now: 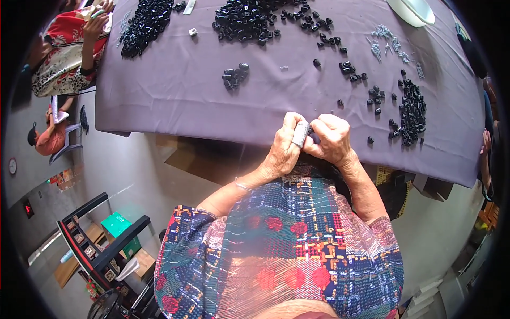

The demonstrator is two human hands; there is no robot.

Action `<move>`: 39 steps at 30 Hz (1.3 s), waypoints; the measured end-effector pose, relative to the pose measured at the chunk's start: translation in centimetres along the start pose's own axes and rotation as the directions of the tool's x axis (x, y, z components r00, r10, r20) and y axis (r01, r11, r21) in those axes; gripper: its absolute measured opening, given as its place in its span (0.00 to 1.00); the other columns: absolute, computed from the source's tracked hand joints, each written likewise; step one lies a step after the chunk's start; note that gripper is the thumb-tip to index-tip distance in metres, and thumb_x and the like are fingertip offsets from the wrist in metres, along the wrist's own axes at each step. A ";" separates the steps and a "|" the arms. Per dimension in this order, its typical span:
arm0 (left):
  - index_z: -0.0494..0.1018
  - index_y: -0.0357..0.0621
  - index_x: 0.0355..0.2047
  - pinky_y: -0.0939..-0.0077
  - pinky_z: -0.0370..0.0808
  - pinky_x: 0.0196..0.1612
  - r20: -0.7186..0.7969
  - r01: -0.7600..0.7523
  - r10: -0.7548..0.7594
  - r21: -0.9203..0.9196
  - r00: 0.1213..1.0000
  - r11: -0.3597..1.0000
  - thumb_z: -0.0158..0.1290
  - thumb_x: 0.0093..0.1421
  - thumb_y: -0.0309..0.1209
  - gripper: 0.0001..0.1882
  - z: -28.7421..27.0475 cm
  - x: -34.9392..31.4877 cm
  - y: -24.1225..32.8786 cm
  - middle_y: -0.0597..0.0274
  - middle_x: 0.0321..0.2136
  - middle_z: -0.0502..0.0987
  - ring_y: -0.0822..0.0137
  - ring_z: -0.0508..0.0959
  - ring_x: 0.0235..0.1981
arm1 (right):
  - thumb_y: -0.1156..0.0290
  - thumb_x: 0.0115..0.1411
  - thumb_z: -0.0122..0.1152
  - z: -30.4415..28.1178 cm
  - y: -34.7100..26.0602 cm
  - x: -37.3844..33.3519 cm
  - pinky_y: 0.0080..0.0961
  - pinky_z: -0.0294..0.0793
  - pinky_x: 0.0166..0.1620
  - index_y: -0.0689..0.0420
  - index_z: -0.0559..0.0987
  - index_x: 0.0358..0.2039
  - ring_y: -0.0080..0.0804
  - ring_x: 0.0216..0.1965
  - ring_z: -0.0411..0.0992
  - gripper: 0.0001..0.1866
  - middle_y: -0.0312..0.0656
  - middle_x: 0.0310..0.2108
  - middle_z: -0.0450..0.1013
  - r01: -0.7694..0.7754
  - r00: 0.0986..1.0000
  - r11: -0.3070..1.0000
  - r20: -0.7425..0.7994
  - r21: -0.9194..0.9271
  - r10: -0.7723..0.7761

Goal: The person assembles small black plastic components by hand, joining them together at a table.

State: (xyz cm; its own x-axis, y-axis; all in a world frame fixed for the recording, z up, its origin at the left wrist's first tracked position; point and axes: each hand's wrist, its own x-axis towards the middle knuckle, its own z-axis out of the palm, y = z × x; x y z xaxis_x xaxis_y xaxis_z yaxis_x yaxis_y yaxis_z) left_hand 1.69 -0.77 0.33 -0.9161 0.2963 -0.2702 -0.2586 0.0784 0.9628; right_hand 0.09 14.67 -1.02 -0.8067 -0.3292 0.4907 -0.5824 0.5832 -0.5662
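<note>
Just off the near edge of the cloth-covered table point(175, 95), my hands meet in front of my body. My left hand point(284, 146) is closed in a pinch, with a grey wrap point(300, 134) around one digit. Pressed against it, my right hand point(333, 139) is closed too. A small black plastic part point(311, 129) shows between the fingertips of both hands, mostly hidden by them. Nearest on the cloth lie a loose black part point(370, 140) and, farther left, a small cluster of black parts point(235, 76).
Big heaps of black parts point(244, 24) cover the far side, with another pile point(413, 114) at right. Thin clear or silvery pieces point(390, 42) lie near a pale green basin point(411, 11). A white round piece point(193, 32) sits far left. People are seated at the left.
</note>
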 end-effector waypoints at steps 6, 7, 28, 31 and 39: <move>0.61 0.42 0.40 0.84 0.68 0.30 -0.002 -0.082 0.083 0.016 0.997 0.996 0.43 0.66 0.33 0.08 -0.1 0.1 0.1 0.69 0.23 0.69 0.79 0.69 0.26 | 0.63 0.41 0.64 0.1 0.3 -0.1 0.30 0.65 0.21 0.56 0.67 0.17 0.36 0.16 0.65 0.15 0.39 0.15 0.60 0.011 1.000 0.999 -0.019 0.030 -0.011; 0.63 0.40 0.38 0.84 0.68 0.29 0.028 0.036 -0.033 -0.120 0.999 0.992 0.44 0.65 0.32 0.08 -0.3 0.1 0.6 0.67 0.23 0.71 0.79 0.70 0.24 | 0.63 0.41 0.64 0.1 0.2 0.0 0.30 0.65 0.21 0.56 0.67 0.17 0.36 0.16 0.65 0.15 0.39 0.15 0.60 0.011 1.000 1.000 -0.022 0.022 -0.011; 0.75 0.43 0.31 0.71 0.71 0.36 -0.135 -0.296 0.721 0.849 0.679 0.437 0.57 0.48 0.20 0.09 -9.9 6.5 2.4 0.60 0.27 0.75 0.63 0.73 0.31 | 0.77 0.48 0.61 -6.4 7.3 2.8 0.31 0.70 0.38 0.57 0.77 0.33 0.37 0.35 0.69 0.09 0.39 0.31 0.69 -0.280 0.956 0.875 -0.202 -0.395 0.214; 0.75 0.45 0.30 0.67 0.70 0.39 -0.089 -0.258 0.734 0.902 0.673 0.346 0.59 0.45 0.21 0.11 -10.8 7.0 1.9 0.60 0.29 0.75 0.58 0.72 0.36 | 0.75 0.48 0.62 -6.0 7.7 2.9 0.32 0.68 0.39 0.56 0.76 0.31 0.36 0.37 0.67 0.08 0.38 0.33 0.69 -0.255 0.966 0.834 -0.097 -0.490 0.239; 0.76 0.46 0.31 0.66 0.67 0.45 -0.159 -0.264 0.735 0.866 0.659 0.425 0.61 0.43 0.21 0.12 -7.1 4.2 1.6 0.60 0.34 0.73 0.58 0.69 0.41 | 0.74 0.47 0.62 -5.5 4.6 0.5 0.33 0.64 0.42 0.56 0.74 0.31 0.37 0.40 0.66 0.09 0.38 0.35 0.68 -0.148 0.987 0.843 -0.017 -0.517 0.163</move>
State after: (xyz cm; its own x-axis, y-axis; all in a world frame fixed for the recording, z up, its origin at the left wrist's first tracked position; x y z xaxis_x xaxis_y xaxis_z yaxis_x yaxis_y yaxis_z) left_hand -4.74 -6.20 0.71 -0.8430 0.1012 0.5284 0.3972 0.7795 0.4844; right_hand -2.47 21.30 0.30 -0.8888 -0.2173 0.4034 -0.3202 0.9244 -0.2074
